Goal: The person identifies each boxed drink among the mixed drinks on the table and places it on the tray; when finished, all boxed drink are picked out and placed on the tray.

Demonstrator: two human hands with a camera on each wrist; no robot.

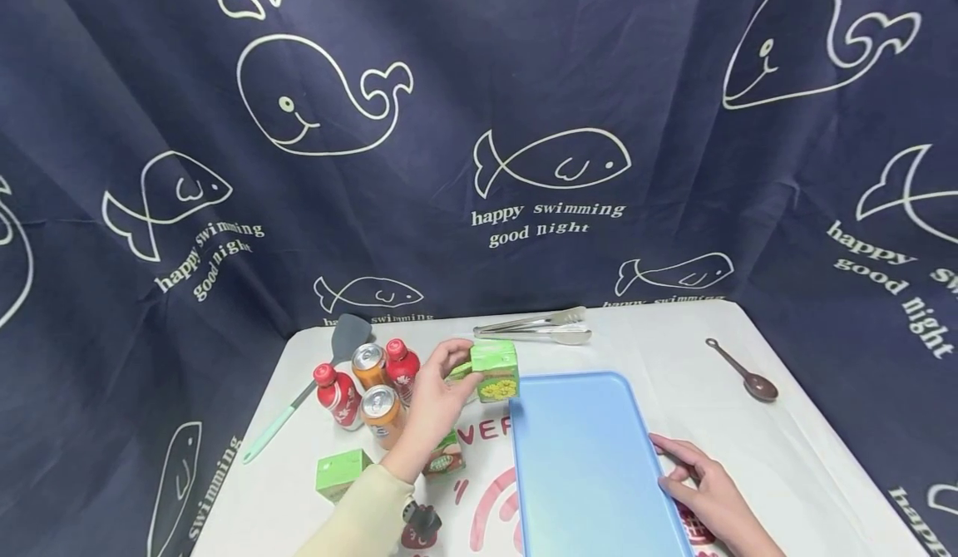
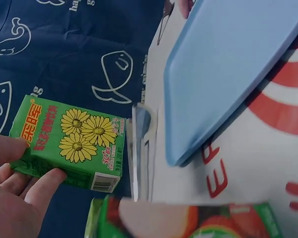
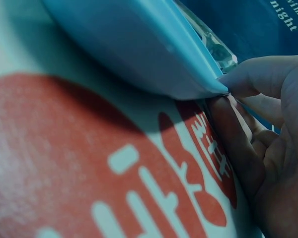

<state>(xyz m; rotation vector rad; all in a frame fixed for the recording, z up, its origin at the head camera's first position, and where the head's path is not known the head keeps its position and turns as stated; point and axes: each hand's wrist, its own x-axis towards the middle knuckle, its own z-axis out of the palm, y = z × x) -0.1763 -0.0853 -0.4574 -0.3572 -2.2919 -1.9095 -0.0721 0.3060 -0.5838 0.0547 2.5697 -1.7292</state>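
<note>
My left hand grips a green drink carton by its left end, above the table near the far left corner of the blue tray. Yellow flowers show on the carton's front in the left wrist view, with thumb and fingers on either side of its end. At the tray's right edge, my right hand pinches the rim between thumb and fingers, as the right wrist view shows. Another green carton with a brown-red picture stands partly hidden behind my left forearm. Farther left sits a third green carton.
Two orange cans and two red bottles cluster left of my left arm. A spatula lies beyond them at the table's left. Metal tongs lie at the back edge, and a brown spoon on the right.
</note>
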